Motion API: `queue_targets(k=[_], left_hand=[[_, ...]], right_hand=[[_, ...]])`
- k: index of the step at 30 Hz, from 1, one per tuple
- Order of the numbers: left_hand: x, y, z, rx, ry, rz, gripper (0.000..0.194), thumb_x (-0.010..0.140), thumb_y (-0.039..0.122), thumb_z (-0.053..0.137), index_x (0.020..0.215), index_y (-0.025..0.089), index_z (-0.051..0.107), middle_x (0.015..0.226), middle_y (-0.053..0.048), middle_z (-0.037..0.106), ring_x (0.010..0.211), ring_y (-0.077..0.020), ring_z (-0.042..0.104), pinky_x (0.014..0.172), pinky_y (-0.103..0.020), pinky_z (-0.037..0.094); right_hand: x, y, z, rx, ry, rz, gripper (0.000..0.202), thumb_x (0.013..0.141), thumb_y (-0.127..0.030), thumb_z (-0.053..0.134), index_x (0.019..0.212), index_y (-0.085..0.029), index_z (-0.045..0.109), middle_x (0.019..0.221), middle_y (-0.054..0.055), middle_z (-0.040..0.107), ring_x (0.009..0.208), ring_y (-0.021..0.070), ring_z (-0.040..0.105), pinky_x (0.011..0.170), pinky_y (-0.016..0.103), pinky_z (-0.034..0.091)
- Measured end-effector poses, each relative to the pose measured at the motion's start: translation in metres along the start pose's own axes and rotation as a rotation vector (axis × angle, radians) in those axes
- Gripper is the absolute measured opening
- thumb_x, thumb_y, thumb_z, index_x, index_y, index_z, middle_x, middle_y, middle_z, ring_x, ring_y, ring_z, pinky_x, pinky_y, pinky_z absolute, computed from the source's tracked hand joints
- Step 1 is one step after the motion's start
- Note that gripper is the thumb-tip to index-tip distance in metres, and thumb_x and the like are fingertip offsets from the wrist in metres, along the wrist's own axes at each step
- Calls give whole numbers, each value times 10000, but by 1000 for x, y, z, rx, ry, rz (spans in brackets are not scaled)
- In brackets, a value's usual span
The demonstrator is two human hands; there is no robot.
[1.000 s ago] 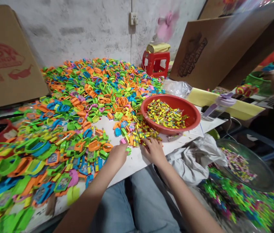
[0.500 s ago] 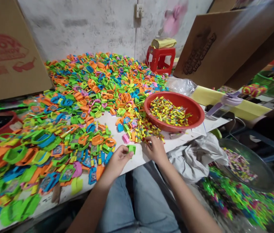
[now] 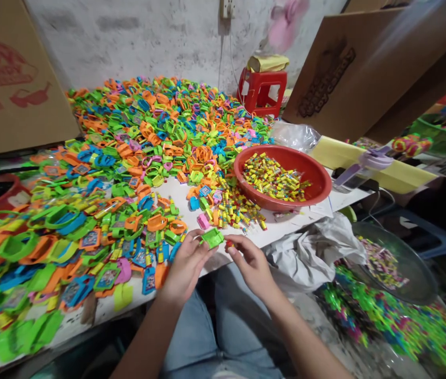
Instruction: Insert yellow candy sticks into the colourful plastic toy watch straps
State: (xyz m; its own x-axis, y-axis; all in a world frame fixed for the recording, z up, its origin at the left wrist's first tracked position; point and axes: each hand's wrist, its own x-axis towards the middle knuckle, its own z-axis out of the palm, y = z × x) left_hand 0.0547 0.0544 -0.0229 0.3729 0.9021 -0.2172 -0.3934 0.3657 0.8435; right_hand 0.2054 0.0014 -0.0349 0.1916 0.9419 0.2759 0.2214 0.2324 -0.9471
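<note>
My left hand (image 3: 187, 263) pinches a bright green toy watch case (image 3: 212, 238) between thumb and fingers, above the front edge of the white table. Close to its right side, my right hand (image 3: 251, 263) has thumb and fingertips closed on a small candy roll (image 3: 229, 244); only its red end shows. Just beyond the hands lies a loose heap of yellow candy rolls (image 3: 239, 208) with red ends. A pink toy watch (image 3: 203, 221) and a blue one (image 3: 194, 203) lie beside that heap.
A red basin (image 3: 321, 189) of yellow candy rolls stands at the right. Toy watches (image 3: 160, 116) cover the table's left and back. A crumpled white bag (image 3: 305, 252) hangs by the right edge. Cardboard boxes (image 3: 18, 116) flank the table; a red stool (image 3: 262, 89) stands behind.
My right hand has come back from the candy heap towards the left hand, now with a candy roll. The green watch case is raised and tilted in my left hand.
</note>
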Motion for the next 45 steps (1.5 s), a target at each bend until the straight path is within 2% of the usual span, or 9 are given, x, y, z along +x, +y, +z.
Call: queue_targets(k=[3,7,12,17,23,29,36,41,45], left_hand=[[-4,1,3,96,13,34,527,640,377,812,1029,225,490,1031,-46,708,1046,-213,651,965,-384,494],[-10,6,7,216,12,67,621,634,347,809,1158,215,501,1129,-89,694,1042,-216,662,923,-354,527],[-19,9,12,393,20,194,502,694,315,747,1142,195,555,1173,-99,682,1081,-208,653,952,-326,525],[-24,7,10,562,32,297,417,761,287,686,1156,206,579,1189,-86,677,1079,-194,655,948,-304,530],[-25,6,5,698,57,355,468,765,298,688,1210,218,569,1197,-76,673,1093,-200,646,960,-310,521],[-24,6,4,671,84,253,500,731,346,704,1192,192,590,1131,-76,694,1025,-197,664,907,-301,541],[-17,-3,-2,501,12,-38,587,655,416,745,1157,144,611,1097,-92,713,980,-223,674,897,-358,548],[-15,-6,-9,587,-52,-69,550,680,425,717,1138,133,626,1016,-85,728,888,-203,676,800,-322,558],[-13,3,-13,762,-80,-14,493,738,451,656,1128,151,631,978,-83,728,854,-210,677,761,-326,551]], right_hand=[[1,-7,1,-61,46,-97,231,944,-336,513,1107,-251,653,1007,53,644,950,189,601,857,327,480],[0,-13,0,-86,38,-134,243,962,-299,479,1154,-256,623,1049,61,634,991,191,595,863,326,482],[-1,-12,1,-72,122,-194,129,942,-245,520,1068,-240,544,956,35,614,880,158,599,762,273,494],[-3,-15,-2,-141,97,-288,114,941,-175,502,1038,-233,517,989,51,580,965,168,574,821,295,477],[-3,-20,-5,-213,64,-307,124,941,-145,491,1035,-226,493,972,51,579,944,166,581,823,298,482],[-4,-28,-11,-536,-85,-364,112,932,-153,469,1035,-191,447,957,88,563,903,208,561,787,333,479],[-8,-19,-16,-793,-279,-263,102,892,-225,509,911,-198,412,827,69,595,757,223,569,655,307,417],[-12,-12,-11,-787,-328,-213,85,873,-212,490,839,-212,412,655,4,559,586,181,533,548,265,315],[-6,-5,-7,-737,-303,-173,88,885,-233,535,847,-205,460,717,18,591,654,184,563,591,261,356]])
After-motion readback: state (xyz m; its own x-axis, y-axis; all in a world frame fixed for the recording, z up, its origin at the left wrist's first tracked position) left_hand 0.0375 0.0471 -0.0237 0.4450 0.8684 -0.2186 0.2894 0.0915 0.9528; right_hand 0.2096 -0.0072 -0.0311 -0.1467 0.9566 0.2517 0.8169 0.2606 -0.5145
